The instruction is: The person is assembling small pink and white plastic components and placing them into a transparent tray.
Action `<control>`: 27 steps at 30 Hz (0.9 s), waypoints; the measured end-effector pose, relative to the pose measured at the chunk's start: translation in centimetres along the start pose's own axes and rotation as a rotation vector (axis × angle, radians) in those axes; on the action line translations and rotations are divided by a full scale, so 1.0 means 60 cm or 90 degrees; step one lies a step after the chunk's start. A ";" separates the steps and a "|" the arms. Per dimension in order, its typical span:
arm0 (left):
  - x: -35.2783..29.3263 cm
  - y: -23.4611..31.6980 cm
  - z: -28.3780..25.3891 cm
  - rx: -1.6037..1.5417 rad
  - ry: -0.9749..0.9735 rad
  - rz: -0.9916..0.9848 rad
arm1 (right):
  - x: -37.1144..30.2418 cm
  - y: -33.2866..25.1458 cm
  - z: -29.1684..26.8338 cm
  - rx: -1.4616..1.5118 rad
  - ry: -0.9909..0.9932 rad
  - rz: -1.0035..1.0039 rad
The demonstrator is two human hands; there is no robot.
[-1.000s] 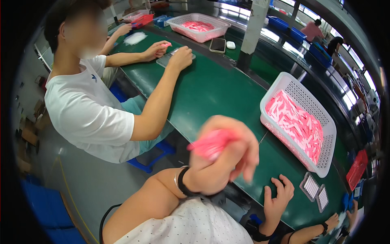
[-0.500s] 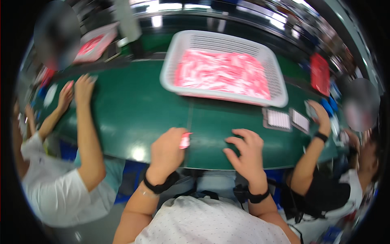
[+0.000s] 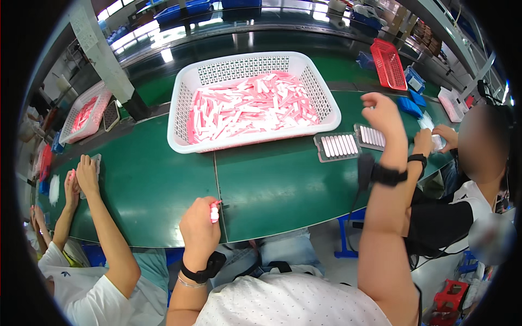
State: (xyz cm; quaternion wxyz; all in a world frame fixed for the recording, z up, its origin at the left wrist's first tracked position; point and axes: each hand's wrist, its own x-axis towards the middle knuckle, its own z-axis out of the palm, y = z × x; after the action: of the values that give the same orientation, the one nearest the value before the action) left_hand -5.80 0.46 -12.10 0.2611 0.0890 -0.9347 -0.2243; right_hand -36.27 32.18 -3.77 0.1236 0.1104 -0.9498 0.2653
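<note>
While your left hand [image 3: 199, 229] rests at the near edge of the green conveyor belt [image 3: 272, 185], its fingers curl shut, pinching one small pink and white plastic piece [image 3: 215, 212] that pokes out beyond the fingertips. Your right hand [image 3: 382, 113] hangs raised above the belt, fingers loosely curled, nothing visibly held. Just past it lie two grey rectangular trays [image 3: 336, 146] of white sticks, side by side. Farther off stands one large white perforated plastic basket [image 3: 185, 103], heaped with pink and white pieces. Two more baskets sit beyond: a smaller white one [image 3: 69, 117] far left, a red one [image 3: 389, 62] far right.
</note>
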 end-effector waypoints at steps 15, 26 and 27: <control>-0.002 -0.010 -0.025 -0.039 -0.039 -0.080 | 0.125 0.183 -0.019 -0.373 -0.098 0.056; -0.031 0.006 -0.059 -0.952 -0.119 -0.406 | -0.235 -0.271 0.029 0.026 -0.210 -0.494; -0.031 0.007 -0.061 -0.977 -0.222 -0.446 | -0.255 -0.270 0.063 0.067 -0.240 -0.487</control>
State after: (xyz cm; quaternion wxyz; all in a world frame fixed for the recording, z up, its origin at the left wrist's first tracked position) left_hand -2.32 0.00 -9.91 0.0174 0.1356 -0.4695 -0.8723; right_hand -18.04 18.82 -3.65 0.0318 0.5075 -0.8315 0.2237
